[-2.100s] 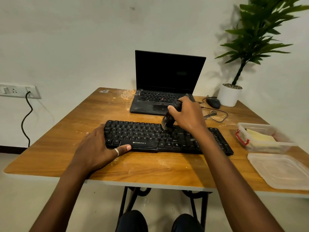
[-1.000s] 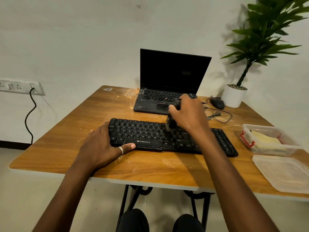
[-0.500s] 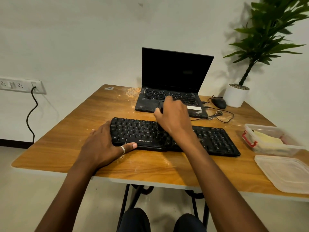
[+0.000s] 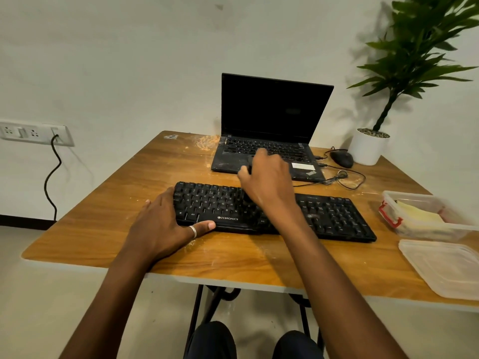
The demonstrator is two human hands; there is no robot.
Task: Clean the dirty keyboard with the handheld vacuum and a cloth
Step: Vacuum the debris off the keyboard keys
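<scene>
A black keyboard lies across the middle of the wooden table. My left hand rests flat on the keyboard's left end, thumb along its front edge, a ring on the thumb. My right hand is closed around a small black handheld vacuum, of which only a sliver shows past my fingers, and it hovers over the keyboard's upper middle keys. A yellow cloth lies inside a clear plastic box at the right.
An open black laptop stands behind the keyboard, dusty at its base. A mouse with a looped cable and a white potted plant sit at the back right. The clear box and its loose lid lie at the right edge.
My right hand has carried the vacuum leftward along the keyboard, from right of centre to the upper middle keys. My left hand stays on the keyboard's left end.
</scene>
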